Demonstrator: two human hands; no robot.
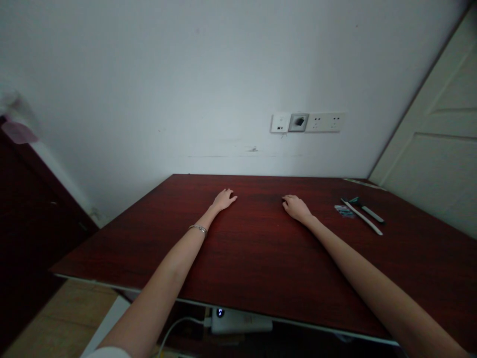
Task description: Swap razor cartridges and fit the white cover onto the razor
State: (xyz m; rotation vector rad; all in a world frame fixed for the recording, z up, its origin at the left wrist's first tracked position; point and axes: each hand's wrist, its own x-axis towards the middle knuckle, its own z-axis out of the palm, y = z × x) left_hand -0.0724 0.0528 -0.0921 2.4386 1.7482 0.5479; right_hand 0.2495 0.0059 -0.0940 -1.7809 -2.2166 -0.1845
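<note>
My left hand (223, 199) lies palm down on the dark red wooden table (238, 253), its thumb apart from the fingers and nothing in it. A silver bracelet (198, 229) circles that wrist. To its right, apart from it, my right hand (295, 207) rests on the same tabletop with fingers loosely bent toward the left. A small dark patch shows at its fingertips, too small to tell whether it is shadow or an object. Nearest to this hand are a small clear-and-bluish packet (345, 211), a long white strip (362, 217) and a tool with a grey-green handle (372, 214).
A white wall with a row of sockets (323, 122) rises behind the table. At the right stands a pale panelled door (443, 134). Below the front edge sits a white power bank (241, 321) with a lit display and a white cable (179, 323).
</note>
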